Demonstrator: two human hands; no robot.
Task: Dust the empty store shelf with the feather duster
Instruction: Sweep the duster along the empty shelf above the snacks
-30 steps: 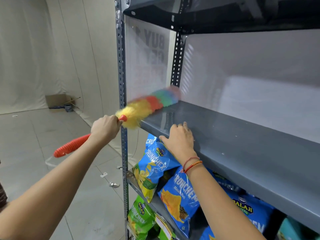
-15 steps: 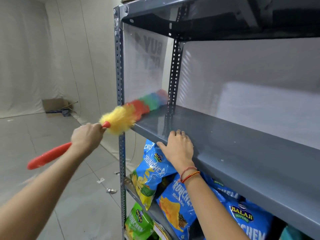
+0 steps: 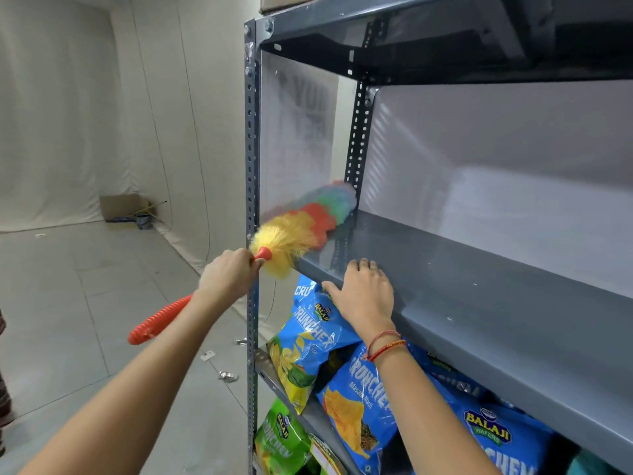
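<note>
Standing frame: my grey metal rack (image 3: pixel 251 200) fills the right side, its perforated upright running top to bottom beside my left arm.
Empty shelf: the grey shelf (image 3: pixel 479 296) carries no goods; it slopes away to the right below a pale back panel.
Lower shelves: blue crisp bags (image 3: pixel 359 402) lean just under the empty shelf, and a green crisp bag (image 3: pixel 281 443) sits on the level below them.
Floor: pale tiles (image 3: pixel 85 303) lie to my left, with a cardboard box (image 3: pixel 121 205) against the far wall.
Feather duster: the feather duster (image 3: pixel 305 221) lies across the left end of the empty shelf, yellow fluff at the front edge, red, green and blue bands blurred toward the rear upright; its ribbed orange handle sticks out behind my wrist.
Left hand: my left hand (image 3: pixel 229 274) is wrapped tight around the duster's handle, just below the fluff.
Right hand: my right hand (image 3: pixel 364 296) lies flat with fingers spread on the shelf's front edge, gripping nothing.
Wrist: red and orange threads (image 3: pixel 385 344) circle my right wrist.
</note>
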